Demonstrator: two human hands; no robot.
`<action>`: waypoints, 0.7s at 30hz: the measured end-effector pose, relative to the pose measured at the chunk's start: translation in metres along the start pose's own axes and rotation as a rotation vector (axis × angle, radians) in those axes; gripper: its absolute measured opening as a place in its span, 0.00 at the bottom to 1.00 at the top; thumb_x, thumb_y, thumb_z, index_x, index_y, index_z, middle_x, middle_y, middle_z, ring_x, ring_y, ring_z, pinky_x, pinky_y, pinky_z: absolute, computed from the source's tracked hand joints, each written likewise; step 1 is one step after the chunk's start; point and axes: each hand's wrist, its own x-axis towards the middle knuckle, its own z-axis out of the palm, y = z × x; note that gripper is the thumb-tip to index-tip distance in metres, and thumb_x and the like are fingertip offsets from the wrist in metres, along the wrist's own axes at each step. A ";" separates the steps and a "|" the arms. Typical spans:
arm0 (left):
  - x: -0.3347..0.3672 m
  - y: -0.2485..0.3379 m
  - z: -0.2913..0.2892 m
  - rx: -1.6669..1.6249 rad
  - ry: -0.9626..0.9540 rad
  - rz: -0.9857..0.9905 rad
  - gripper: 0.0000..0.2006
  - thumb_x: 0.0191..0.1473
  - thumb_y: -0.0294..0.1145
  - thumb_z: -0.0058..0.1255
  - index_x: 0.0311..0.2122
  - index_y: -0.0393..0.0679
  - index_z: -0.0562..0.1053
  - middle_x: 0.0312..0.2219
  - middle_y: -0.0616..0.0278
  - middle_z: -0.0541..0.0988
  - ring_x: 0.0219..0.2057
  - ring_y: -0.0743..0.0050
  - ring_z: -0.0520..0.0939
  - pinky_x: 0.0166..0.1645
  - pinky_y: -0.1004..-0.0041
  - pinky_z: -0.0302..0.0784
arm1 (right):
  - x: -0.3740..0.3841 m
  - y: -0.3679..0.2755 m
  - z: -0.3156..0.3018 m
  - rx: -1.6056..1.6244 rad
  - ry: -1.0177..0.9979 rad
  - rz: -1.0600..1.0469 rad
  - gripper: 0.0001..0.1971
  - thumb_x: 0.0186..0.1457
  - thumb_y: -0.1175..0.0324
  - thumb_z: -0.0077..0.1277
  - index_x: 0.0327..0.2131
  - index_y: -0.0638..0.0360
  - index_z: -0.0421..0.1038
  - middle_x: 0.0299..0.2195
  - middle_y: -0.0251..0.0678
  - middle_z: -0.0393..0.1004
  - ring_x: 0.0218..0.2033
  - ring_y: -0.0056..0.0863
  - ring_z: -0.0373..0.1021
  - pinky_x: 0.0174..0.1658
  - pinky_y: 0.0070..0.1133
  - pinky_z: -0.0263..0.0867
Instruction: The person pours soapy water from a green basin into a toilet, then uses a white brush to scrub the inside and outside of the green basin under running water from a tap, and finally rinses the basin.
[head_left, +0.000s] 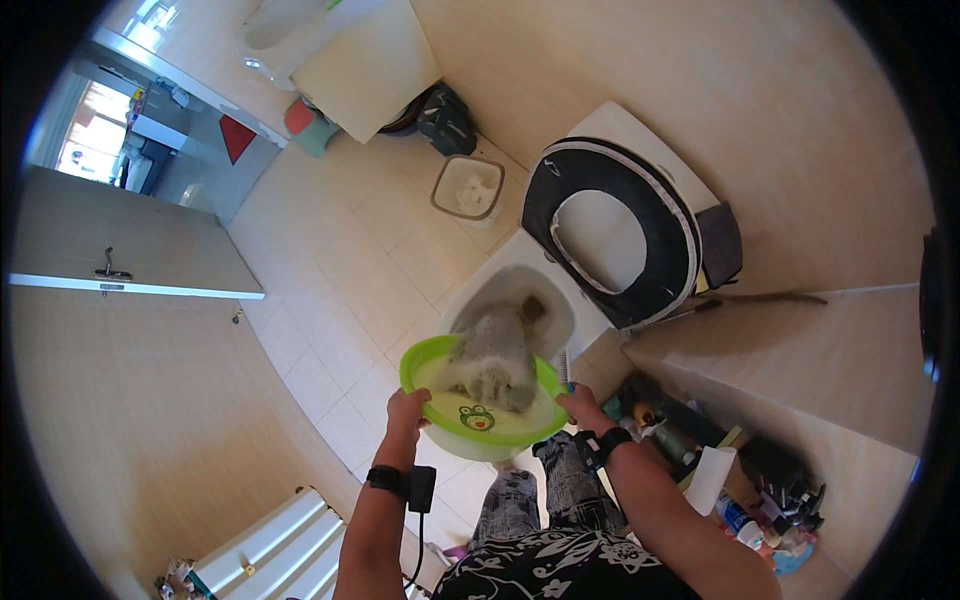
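Note:
Between my hands a light green plastic basin [424, 362], with a cartoon frog printed on its inside, is tilted away from me over the toilet bowl [470, 300]. Grey, sudsy water [492, 350] runs over its far rim into the bowl, blurred by motion. My left hand [408, 410] is closed on the basin's left rim. On the opposite side my right hand [578, 402] grips the rim, fingers partly hidden beneath. A small ridged pale object [563, 368] shows just beyond that hand; its kind is unclear. A dark patch [534, 308] lies inside the bowl.
The toilet seat [610, 235] stands raised, with a black cover. Beyond the bowl is a waste bin [468, 187] with a white liner. Bottles [738, 522] and other items crowd the floor at my right. A door [130, 285] stands at the left; a white slatted rack [280, 545] is nearer.

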 end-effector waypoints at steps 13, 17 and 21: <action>-0.002 0.091 0.075 0.475 -0.070 0.320 0.26 0.43 0.46 0.53 0.38 0.30 0.70 0.33 0.48 0.76 0.23 0.63 0.79 0.20 0.70 0.77 | -0.011 -0.002 -0.015 -0.059 -0.288 0.022 0.15 0.50 0.59 0.48 0.23 0.63 0.70 0.15 0.31 0.65 0.13 0.20 0.60 0.17 0.20 0.55; -0.020 0.089 0.077 0.381 -0.083 0.443 0.31 0.44 0.47 0.54 0.47 0.31 0.66 0.50 0.51 0.66 0.28 0.65 0.79 0.22 0.73 0.77 | -0.024 -0.003 -0.008 0.050 -0.444 0.114 0.17 0.52 0.57 0.47 0.24 0.62 0.71 0.16 0.30 0.66 0.16 0.18 0.62 0.21 0.17 0.58; -0.042 0.075 0.056 0.311 -0.146 0.489 0.29 0.46 0.43 0.53 0.51 0.35 0.64 0.53 0.57 0.63 0.27 0.68 0.79 0.24 0.76 0.77 | -0.025 0.009 0.000 0.050 -0.433 0.248 0.14 0.51 0.59 0.49 0.26 0.62 0.70 0.17 0.29 0.66 0.17 0.17 0.61 0.21 0.17 0.57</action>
